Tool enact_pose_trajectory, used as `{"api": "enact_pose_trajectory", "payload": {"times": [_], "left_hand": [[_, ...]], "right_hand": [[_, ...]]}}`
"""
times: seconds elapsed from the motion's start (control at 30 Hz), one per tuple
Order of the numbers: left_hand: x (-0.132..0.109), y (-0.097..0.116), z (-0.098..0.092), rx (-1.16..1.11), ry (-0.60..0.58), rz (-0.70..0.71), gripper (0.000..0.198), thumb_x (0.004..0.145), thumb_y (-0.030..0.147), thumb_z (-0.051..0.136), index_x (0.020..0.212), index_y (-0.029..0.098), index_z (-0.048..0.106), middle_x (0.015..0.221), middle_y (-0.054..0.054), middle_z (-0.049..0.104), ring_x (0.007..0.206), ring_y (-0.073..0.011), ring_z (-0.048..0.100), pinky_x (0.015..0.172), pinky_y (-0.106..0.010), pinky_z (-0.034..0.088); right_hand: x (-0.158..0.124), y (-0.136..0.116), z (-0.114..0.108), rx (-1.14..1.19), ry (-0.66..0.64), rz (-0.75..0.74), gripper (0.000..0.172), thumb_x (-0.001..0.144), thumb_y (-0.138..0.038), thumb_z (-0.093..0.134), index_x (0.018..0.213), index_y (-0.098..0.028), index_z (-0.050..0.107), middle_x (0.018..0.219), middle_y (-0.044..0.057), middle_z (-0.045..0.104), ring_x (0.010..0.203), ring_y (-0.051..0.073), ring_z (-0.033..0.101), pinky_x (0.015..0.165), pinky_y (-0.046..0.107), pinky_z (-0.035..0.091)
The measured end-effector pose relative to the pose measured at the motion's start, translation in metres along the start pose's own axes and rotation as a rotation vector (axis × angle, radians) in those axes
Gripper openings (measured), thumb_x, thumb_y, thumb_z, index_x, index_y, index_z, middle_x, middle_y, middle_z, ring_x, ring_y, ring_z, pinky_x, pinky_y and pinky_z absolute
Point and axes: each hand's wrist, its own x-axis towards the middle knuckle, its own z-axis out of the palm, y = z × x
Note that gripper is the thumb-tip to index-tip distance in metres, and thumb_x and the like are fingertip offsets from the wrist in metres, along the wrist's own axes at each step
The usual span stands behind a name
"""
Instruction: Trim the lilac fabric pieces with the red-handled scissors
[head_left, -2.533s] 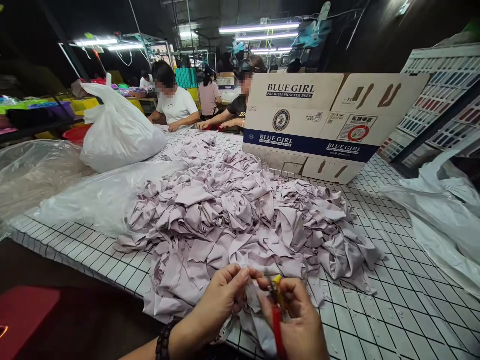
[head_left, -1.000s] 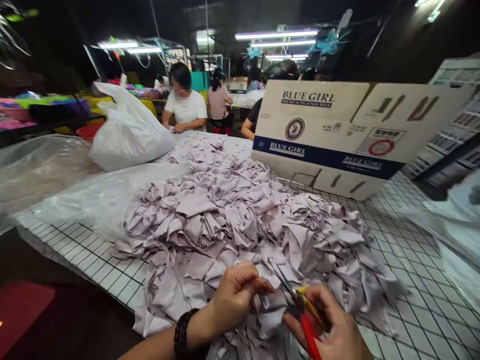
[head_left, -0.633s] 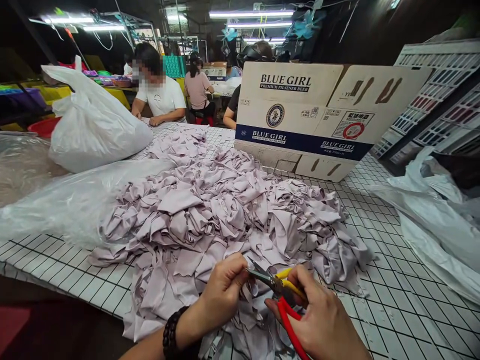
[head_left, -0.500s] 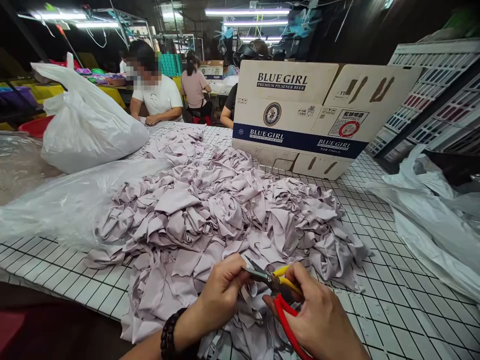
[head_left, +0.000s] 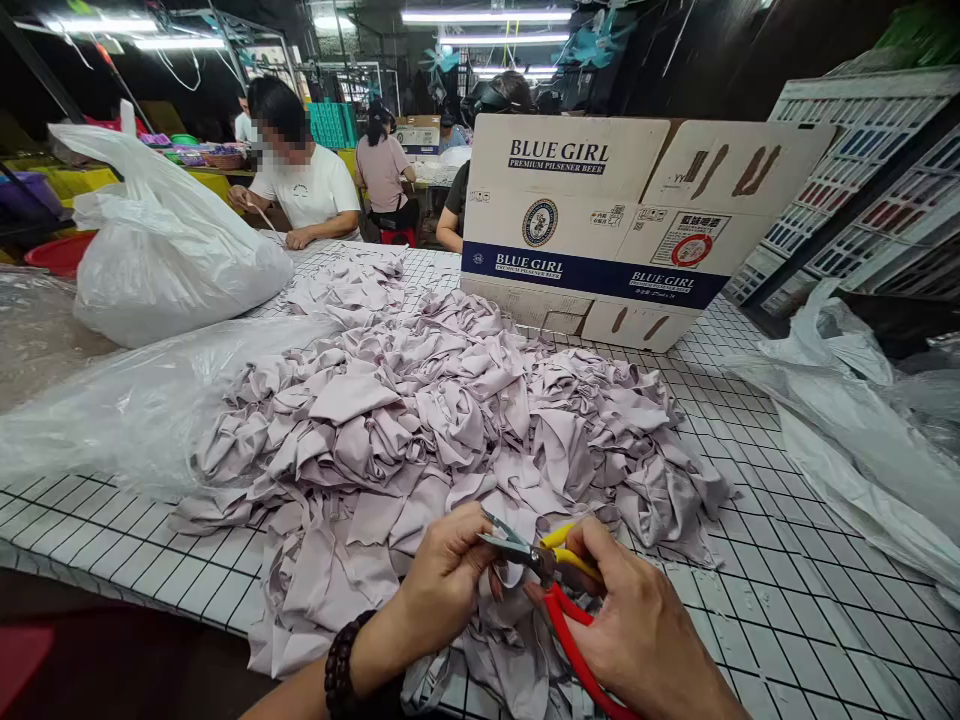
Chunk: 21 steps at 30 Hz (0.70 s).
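Note:
My right hand (head_left: 630, 610) grips scissors (head_left: 551, 568) with one yellow and one red handle. Their blades are slightly apart and point left, right beside the fingertips of my left hand (head_left: 450, 575). My left thumb and fingers are pinched together on a pale lilac fabric piece (head_left: 511, 577), mostly hidden by the fingers and blades. A dark beaded bracelet (head_left: 341, 665) circles my left wrist. Beyond both hands spreads a big heap of crumpled lilac fabric pieces (head_left: 450, 410); more of them hang below my hands at the near table edge.
On the grid-patterned table (head_left: 757, 540) stands a Blue Girl beer carton (head_left: 577, 200) behind the heap. White plastic bags lie at left (head_left: 172, 250) and right (head_left: 862, 420), with a clear plastic sheet (head_left: 150, 400) at left. A person in a white shirt (head_left: 311, 195) sits across.
The scissors' blades have shifted slightly at my left fingertips. Across the table, the person in white has raised one hand with a strip in it. The view has shifted a little.

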Motion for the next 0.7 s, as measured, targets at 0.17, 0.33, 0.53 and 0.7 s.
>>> {"api": "enact_pose_trajectory", "payload": {"times": [0.17, 0.33, 0.53, 0.7], "left_hand": [[-0.0023, -0.0017, 0.0010, -0.099, -0.016, -0.030, 0.044, 0.094, 0.043, 0.049, 0.065, 0.013, 0.061, 0.068, -0.003, 0.054, 0.057, -0.0117, 0.055, 0.056, -0.023, 0.046], [-0.0033, -0.0007, 0.0022, -0.202, -0.036, -0.054, 0.042, 0.093, 0.044, 0.051, 0.067, 0.012, 0.061, 0.072, -0.002, 0.052, 0.055, -0.0103, 0.055, 0.051, -0.021, 0.047], [-0.0036, -0.0017, 0.0020, -0.228, -0.042, -0.076, 0.042, 0.092, 0.045, 0.052, 0.068, 0.012, 0.062, 0.073, -0.002, 0.051, 0.054, -0.0093, 0.055, 0.050, -0.020, 0.049], [-0.0047, -0.0030, 0.0017, -0.279, -0.037, -0.103, 0.042, 0.091, 0.046, 0.054, 0.069, 0.011, 0.063, 0.075, -0.002, 0.050, 0.054, -0.0090, 0.056, 0.049, -0.020, 0.051]], "right_hand": [[-0.0018, -0.0011, -0.0030, 0.008, -0.095, 0.049, 0.035, 0.077, -0.046, 0.064, 0.077, -0.028, 0.034, 0.063, -0.006, 0.054, 0.051, 0.015, 0.053, 0.048, 0.025, 0.045], [-0.0010, 0.0002, -0.0027, 0.037, -0.135, 0.078, 0.038, 0.077, -0.046, 0.064, 0.075, -0.027, 0.031, 0.060, -0.007, 0.052, 0.050, 0.014, 0.050, 0.048, 0.024, 0.043], [-0.0029, 0.0009, -0.0012, 0.018, -0.086, 0.025, 0.037, 0.077, -0.044, 0.064, 0.076, -0.028, 0.031, 0.059, -0.008, 0.049, 0.048, 0.013, 0.047, 0.046, 0.023, 0.041], [-0.0039, 0.0013, 0.0009, 0.038, -0.046, -0.017, 0.037, 0.076, -0.040, 0.067, 0.076, -0.028, 0.031, 0.059, -0.008, 0.047, 0.048, 0.012, 0.045, 0.045, 0.022, 0.040]]}}
